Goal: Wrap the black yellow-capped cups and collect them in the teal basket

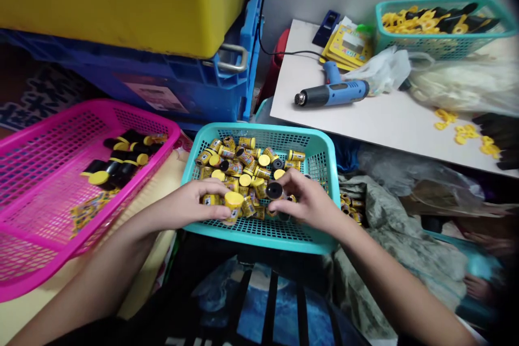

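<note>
A teal mesh basket (324,173) in front of me holds several small yellow-labelled cylinders (243,159) with yellow or black ends. My left hand (194,203) reaches into it from the left, its fingers closed around a yellow-capped cylinder (234,201). My right hand (306,200) comes in from the right and pinches a small black-ended cylinder (274,190) between thumb and fingers. The two held pieces sit close together over the basket's front half.
A pink mesh basket (36,211) at left holds several black tubes with yellow caps (117,165). Blue and yellow crates (178,81) stack behind. A white table (365,119) at right carries a blue heat gun (332,92), another teal basket (441,43) and loose yellow parts (466,132).
</note>
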